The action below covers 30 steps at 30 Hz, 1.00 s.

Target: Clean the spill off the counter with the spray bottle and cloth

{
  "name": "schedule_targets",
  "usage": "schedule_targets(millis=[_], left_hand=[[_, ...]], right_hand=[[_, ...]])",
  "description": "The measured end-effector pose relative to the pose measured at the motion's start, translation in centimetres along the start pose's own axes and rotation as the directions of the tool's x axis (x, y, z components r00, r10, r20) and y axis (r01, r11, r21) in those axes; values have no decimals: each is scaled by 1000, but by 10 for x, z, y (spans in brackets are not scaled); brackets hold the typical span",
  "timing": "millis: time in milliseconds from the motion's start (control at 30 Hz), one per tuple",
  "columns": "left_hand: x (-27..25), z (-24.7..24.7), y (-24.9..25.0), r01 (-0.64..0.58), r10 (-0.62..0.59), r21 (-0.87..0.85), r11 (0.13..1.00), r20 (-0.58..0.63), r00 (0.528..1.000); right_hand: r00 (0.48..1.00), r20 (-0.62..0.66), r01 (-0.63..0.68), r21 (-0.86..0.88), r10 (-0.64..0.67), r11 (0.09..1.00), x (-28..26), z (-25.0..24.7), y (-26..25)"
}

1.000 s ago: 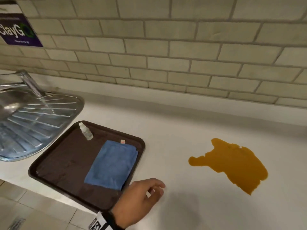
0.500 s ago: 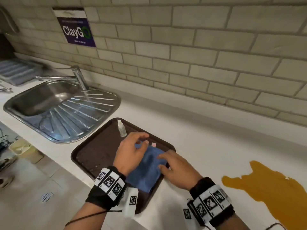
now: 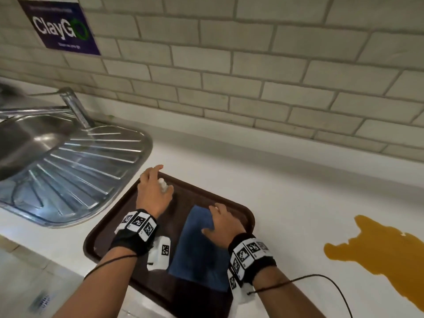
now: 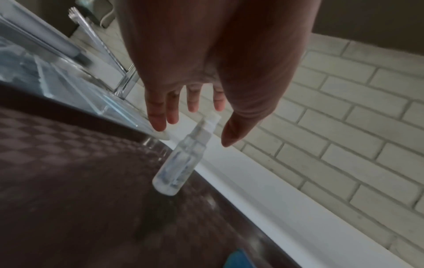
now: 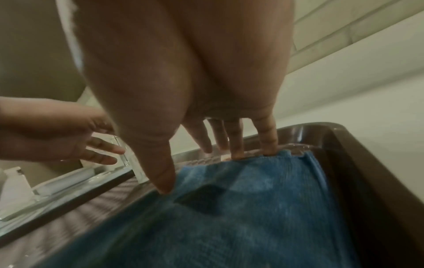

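A small clear spray bottle point(image 4: 181, 161) stands upright at the far left corner of the brown tray point(image 3: 110, 237). My left hand point(image 4: 193, 130) hovers over its nozzle, fingers straight and spread, with a gap to the bottle. In the head view the bottle point(image 3: 162, 183) shows between thumb and fingers of the left hand point(image 3: 158, 182). A folded blue cloth point(image 3: 197, 253) lies flat on the tray's right half. My right hand point(image 5: 201, 172) rests on the cloth's point(image 5: 252, 208) far edge, with thumb and fingertips point(image 5: 238, 154) touching it. An orange-brown spill point(image 3: 378, 255) spreads on the white counter point(image 3: 298, 191) to the right.
A steel sink with ribbed drainboard point(image 3: 68, 171) and a faucet point(image 3: 75, 109) lie left of the tray. The tiled wall point(image 3: 252, 65) with a purple sign point(image 3: 62, 28) backs the counter. The tray's near edge overhangs the counter front.
My left hand left the cloth and reached forward to the bottle at the tray's far corner. My right hand slid further onto the cloth. The head view shifted closer.
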<state>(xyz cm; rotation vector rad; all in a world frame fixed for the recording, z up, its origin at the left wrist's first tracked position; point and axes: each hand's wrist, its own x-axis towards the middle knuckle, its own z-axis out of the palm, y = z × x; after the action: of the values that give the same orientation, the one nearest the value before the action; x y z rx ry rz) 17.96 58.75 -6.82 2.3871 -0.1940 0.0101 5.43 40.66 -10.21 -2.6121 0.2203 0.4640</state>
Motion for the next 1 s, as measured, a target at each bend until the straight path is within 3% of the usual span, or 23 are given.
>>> schedule_targets(millis=[200,333,467,567,633,700,867,1000], left_hand=[[9,8,-34,105,-87,-116,988,156,984],[8,12,-46,59,-44,-77,995,178,983],[4,10,-50,62,18,-326,943,237,971],[-2,2,-37,188,62,-620,762,358,932],[-11,-7,-20,256,112,-723,642,418,902],[-20,-13,-2,251,186,-769,588,430,884],[-47,-4,40,227,302,-817,531,433,850],[-79,11,76,303,358,-827,474,496,791]], right_hand=[[983,-85,-170,-121,160,978,3,13,-12],[980,-78,-194,-223,181,955,3,10,-25],[981,-66,-192,-223,181,956,-5,3,-32],[985,-113,-139,-103,128,985,-20,-7,-31],[982,-154,-106,16,107,994,-35,-13,-27],[974,-187,-88,202,127,975,-53,-18,-23],[977,-163,-16,582,136,813,-105,-22,-10],[961,-176,15,806,215,591,-144,-17,6]])
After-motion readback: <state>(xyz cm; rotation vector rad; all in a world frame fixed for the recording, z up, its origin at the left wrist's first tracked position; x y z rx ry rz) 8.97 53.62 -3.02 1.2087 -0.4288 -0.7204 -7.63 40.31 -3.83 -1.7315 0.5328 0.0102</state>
